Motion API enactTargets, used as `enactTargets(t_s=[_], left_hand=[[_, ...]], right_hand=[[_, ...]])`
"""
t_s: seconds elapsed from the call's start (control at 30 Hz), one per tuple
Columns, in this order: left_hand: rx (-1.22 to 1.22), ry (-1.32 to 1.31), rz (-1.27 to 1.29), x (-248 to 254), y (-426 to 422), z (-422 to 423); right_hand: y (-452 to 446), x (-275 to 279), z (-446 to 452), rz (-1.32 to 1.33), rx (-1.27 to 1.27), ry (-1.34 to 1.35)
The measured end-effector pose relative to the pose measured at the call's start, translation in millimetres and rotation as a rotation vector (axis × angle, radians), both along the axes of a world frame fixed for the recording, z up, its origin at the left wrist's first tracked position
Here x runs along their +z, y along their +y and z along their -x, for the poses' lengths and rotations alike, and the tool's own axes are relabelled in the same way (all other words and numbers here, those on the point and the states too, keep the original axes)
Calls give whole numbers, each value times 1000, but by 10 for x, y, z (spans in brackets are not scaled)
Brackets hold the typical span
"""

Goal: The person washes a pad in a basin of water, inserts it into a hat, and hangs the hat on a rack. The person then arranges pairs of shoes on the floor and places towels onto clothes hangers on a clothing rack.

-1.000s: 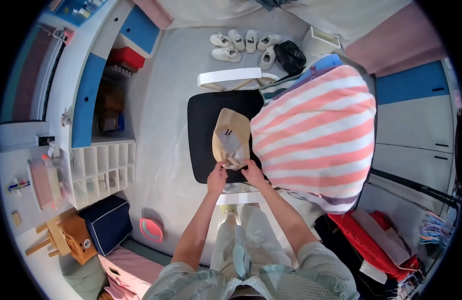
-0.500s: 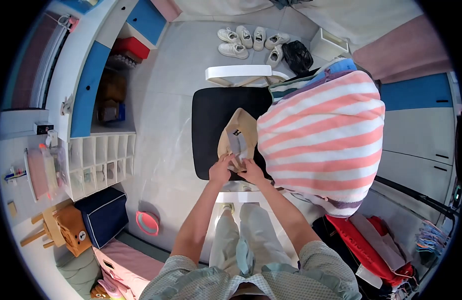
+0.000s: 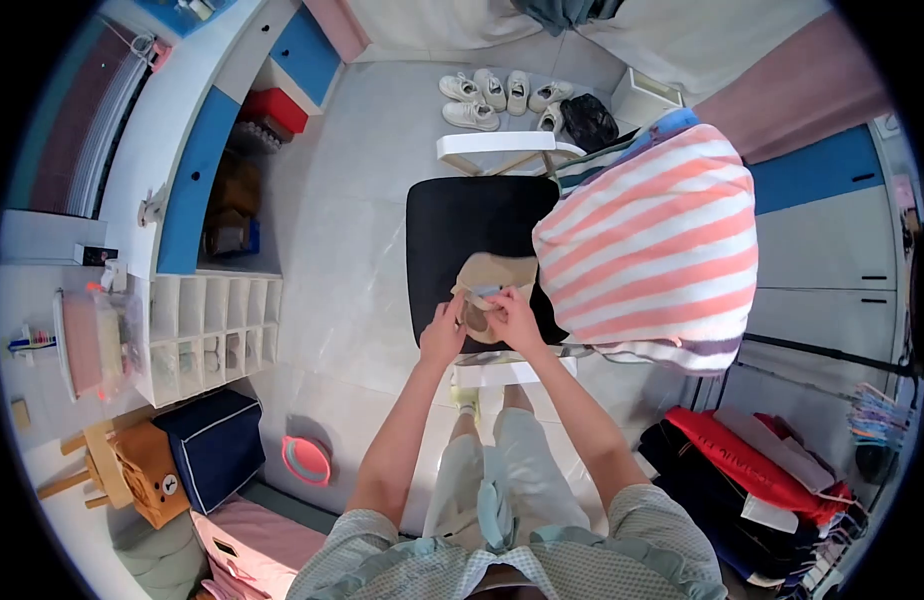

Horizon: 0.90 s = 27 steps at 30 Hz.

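A beige cap (image 3: 494,270) is held over the front part of a black chair seat (image 3: 452,222). Its crown points away from me, and the letter on it is hidden. My left hand (image 3: 443,332) grips the cap's left edge with bent fingers. At its right side, my right hand (image 3: 513,320) is closed on the strap end, fingertips near those of my left hand. A pink-and-white striped cloth (image 3: 657,250) is draped over the chair's back, just right of my right hand.
White shoes (image 3: 472,115) and a black bag (image 3: 589,122) lie beyond the chair's white armrest (image 3: 497,143). Cubby shelves (image 3: 212,330) stand left, a pink basin (image 3: 307,461) sits on the floor, and folded clothes (image 3: 752,455) lie at lower right.
The cap has turned and been drawn nearer, so it looks shorter and its letter no longer shows. My right hand has moved up and inward over it. The view has shifted slightly.
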<state>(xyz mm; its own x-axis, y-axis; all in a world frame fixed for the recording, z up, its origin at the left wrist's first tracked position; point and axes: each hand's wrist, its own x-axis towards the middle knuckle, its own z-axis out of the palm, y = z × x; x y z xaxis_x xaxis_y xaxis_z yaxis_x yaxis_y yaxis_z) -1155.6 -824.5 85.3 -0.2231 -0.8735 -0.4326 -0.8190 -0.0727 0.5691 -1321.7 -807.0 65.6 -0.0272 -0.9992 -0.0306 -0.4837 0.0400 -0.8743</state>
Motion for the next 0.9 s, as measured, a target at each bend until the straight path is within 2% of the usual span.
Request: enactTargets(t_s=[0.07, 0.1, 0.17, 0.2, 0.23, 0.3, 0.4, 0.43, 0.5, 0.63, 0.73, 0.77, 0.9], left_hand=[[-14, 75, 74, 156, -16, -135], [-39, 125, 9, 277, -27, -205], [-92, 299, 60, 514, -7, -355], [-121, 386, 83, 647, 17, -418], [-139, 398, 64, 827, 32, -463], [-181, 419, 24, 1147, 135, -557], [-315, 665, 28, 1337, 248, -657], [-303, 667, -136, 1455, 276, -641], [-283, 651, -468, 1768, 328, -582], [-442, 666, -413, 2392, 593, -422], [-450, 787, -420, 2616, 732, -301], [-450, 847, -415, 2674, 795, -251], [-498, 987, -408, 2819, 1000, 53]], right_hand=[[-3, 436, -21, -59, -1, -24], [20, 632, -21, -93, 31, -49], [144, 1018, -16, -86, 76, -58], [233, 1155, -15, -84, 96, -62], [322, 1246, -25, -16, 105, -108], [503, 1528, -7, -40, 114, -108], [811, 1966, -8, -16, 105, -145], [903, 2124, 7, -1, 103, -140], [1081, 2290, 57, 10, 69, -136], [1433, 2714, 153, 87, -31, -199], [1715, 2879, 246, 121, -132, -315], [1854, 3011, 300, 67, -114, -186], [2335, 3138, 442, 45, -186, -284]])
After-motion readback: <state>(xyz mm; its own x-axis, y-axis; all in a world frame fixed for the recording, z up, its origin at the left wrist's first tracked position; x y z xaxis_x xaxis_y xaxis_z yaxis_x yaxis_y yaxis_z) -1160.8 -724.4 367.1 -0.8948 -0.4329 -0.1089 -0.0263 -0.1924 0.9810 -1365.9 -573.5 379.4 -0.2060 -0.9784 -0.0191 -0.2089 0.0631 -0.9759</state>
